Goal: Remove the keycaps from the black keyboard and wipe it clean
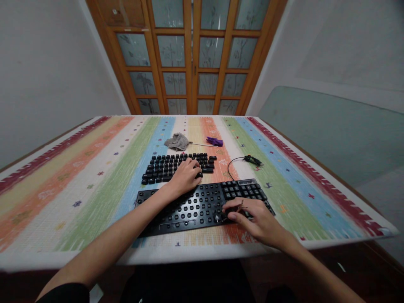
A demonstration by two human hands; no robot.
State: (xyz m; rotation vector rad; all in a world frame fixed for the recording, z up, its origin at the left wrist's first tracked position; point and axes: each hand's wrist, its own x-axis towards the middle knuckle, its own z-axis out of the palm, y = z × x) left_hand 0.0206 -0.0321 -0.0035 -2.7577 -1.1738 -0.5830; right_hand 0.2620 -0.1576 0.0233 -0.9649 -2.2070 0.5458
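Observation:
A black keyboard (202, 204) lies along the near side of the table, most of its main section stripped of keycaps. The number pad and nearby keys on its right still have theirs. Just beyond it, loose black keycaps (162, 166) are laid out in keyboard-like rows. Over the right part of these rows, my left hand (187, 176) has its fingers curled down around a black keycap (198, 175). My right hand (249, 214) pinches a thin wire tool (219, 218) low over the keyboard's lower right part; the fingers hide much of it.
Behind the keycaps lie a crumpled grey cloth (177, 142), a thin rod (205, 145) and a small purple cloth item (214, 141). The keyboard's bundled cable (252, 160) rests at the right. A striped tablecloth (91, 202) covers the table.

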